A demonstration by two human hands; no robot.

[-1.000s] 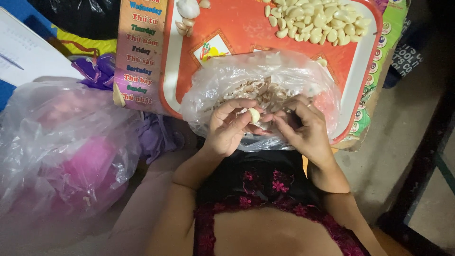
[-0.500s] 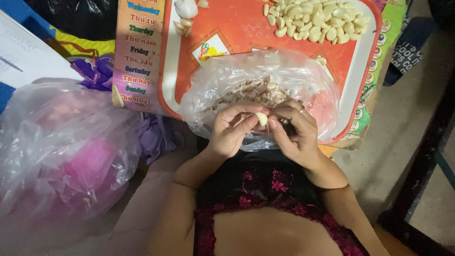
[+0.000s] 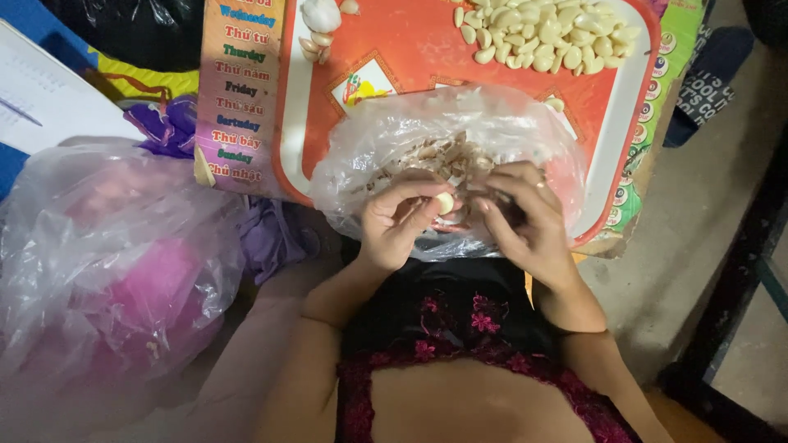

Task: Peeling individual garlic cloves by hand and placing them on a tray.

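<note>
A pale, peeled garlic clove (image 3: pixel 445 203) sits pinched between the fingertips of the left hand (image 3: pixel 400 220) and the right hand (image 3: pixel 525 220), raised just above a clear plastic bag (image 3: pixel 386 139) that holds papery garlic skins (image 3: pixel 443 157).

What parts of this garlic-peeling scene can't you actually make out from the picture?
Head view only:
- What fills the pink bag: cloudy plastic blurs it.
- The garlic clove: mostly covered by the left hand and right hand, so how much skin remains is unclear.
- The peeled cloves and garlic bulb: cut off by the top edge.
- The bottom of the clear bag: hidden behind both hands.
</note>
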